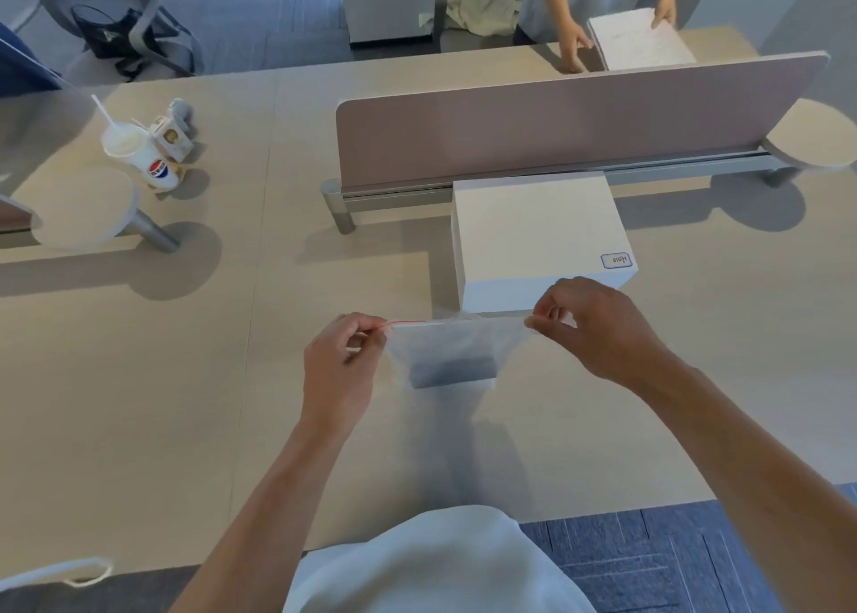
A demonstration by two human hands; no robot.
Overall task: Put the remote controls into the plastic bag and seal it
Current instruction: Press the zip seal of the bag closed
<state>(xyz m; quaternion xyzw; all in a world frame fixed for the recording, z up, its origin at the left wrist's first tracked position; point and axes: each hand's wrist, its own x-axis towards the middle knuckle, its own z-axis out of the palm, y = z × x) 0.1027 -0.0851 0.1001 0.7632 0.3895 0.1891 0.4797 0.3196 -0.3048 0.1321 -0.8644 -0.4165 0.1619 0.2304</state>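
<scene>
Now the zip bag (457,348) hangs at centre frame, lifted off the surface (185,380) and stretched between two hands. The left hand (341,362) pinches the left end of the red seal strip (408,322), fingers closed on it; the right hand (598,325) pinches the right corner the same way. A dark block low in the bag looks like the remote controls (452,371), though blurred. To seal well, I'd keep the top taut and level, then run pinched fingers along the strip end to end, checking no gap stays by the white box (538,237) behind.
</scene>
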